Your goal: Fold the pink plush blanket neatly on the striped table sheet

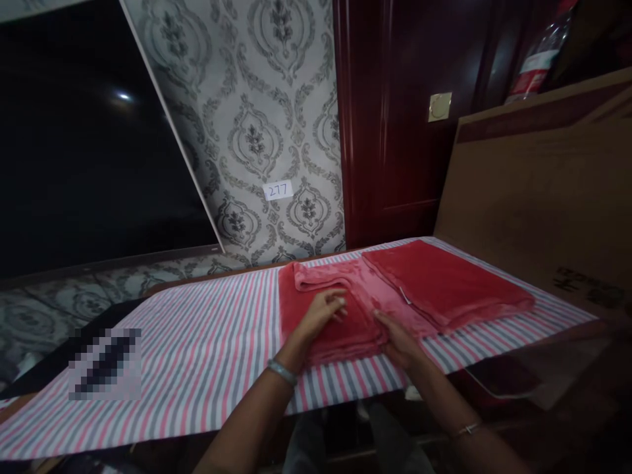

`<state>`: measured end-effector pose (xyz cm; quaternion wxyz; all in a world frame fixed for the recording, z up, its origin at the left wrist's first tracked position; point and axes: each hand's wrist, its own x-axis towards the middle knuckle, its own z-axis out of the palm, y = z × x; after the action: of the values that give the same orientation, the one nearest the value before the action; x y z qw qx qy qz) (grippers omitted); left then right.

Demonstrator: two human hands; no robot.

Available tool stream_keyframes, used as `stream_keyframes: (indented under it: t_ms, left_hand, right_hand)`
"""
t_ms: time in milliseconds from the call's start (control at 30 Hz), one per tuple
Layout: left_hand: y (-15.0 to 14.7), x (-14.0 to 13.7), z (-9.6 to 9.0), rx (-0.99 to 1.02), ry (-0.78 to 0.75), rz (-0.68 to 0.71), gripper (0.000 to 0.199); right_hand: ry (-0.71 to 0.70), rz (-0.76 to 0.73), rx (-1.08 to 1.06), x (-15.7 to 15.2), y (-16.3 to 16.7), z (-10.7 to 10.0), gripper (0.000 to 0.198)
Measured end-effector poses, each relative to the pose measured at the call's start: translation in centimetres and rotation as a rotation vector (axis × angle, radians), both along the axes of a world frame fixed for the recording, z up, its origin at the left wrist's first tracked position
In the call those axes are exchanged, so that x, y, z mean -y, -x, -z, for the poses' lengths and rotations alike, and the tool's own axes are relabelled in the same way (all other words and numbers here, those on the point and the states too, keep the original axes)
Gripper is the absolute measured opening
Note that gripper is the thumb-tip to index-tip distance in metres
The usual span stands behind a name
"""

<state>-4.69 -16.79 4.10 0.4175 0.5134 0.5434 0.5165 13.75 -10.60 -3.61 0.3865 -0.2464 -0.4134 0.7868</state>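
Note:
A red plush cloth [449,283] lies across the striped table cover, partly folded. Its left part [296,296] is doubled over, with a curled edge at the top. A lighter pink stretch [390,296] shows between the two darker red sections, and a small white tag [405,296] sits at the right section's edge. Just over the left part is my left hand [320,315], fingers loosely bent and apart, holding nothing. My right hand [399,339] grips the cloth's near edge, thumb on top and the other fingers largely hidden.
The pink, grey and white striped cover [207,349] spreads over the table. A large cardboard box [533,197] stands at the right, with a bottle [536,69] behind it. A dark screen [99,145] is at the left. A blurred patch [105,364] hides something on the cover.

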Motion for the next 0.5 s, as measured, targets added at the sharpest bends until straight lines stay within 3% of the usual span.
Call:
stream_keyframes:
  t_ms: [100,167,233,333,400,500]
  left_hand:
    - [4.6,2.1,-0.1,-0.148,-0.251,-0.355,0.038]
    - [7.7,3.4,0.4,-0.31,-0.309,-0.593,0.029]
    - [10.0,4.6,1.6,-0.481,-0.319,-0.715,0.03]
    - [11.5,5.6,4.4,-0.686,-0.324,-0.692,0.04]
    - [11.5,5.8,6.1,-0.774,-0.298,-0.626,0.046]
    - [11.2,5.7,7.3,-0.883,-0.26,-0.513,0.049]
  right_hand:
    - [-0.153,0.103,0.272,-1.6,0.0,-0.9,0.031]
    - [-0.282,0.21,0.455,-3.1,0.4,-2.1,0.041]
    - [-0.468,0.316,0.585,-4.5,1.2,-3.4,0.051]
    - [-0.904,0.325,0.729,-5.1,3.5,-5.3,0.04]
    - [-1.147,0.155,0.78,-4.6,5.7,-6.0,0.03]
    - [-1.249,-0.143,0.758,-3.9,9.3,-6.4,0.028]
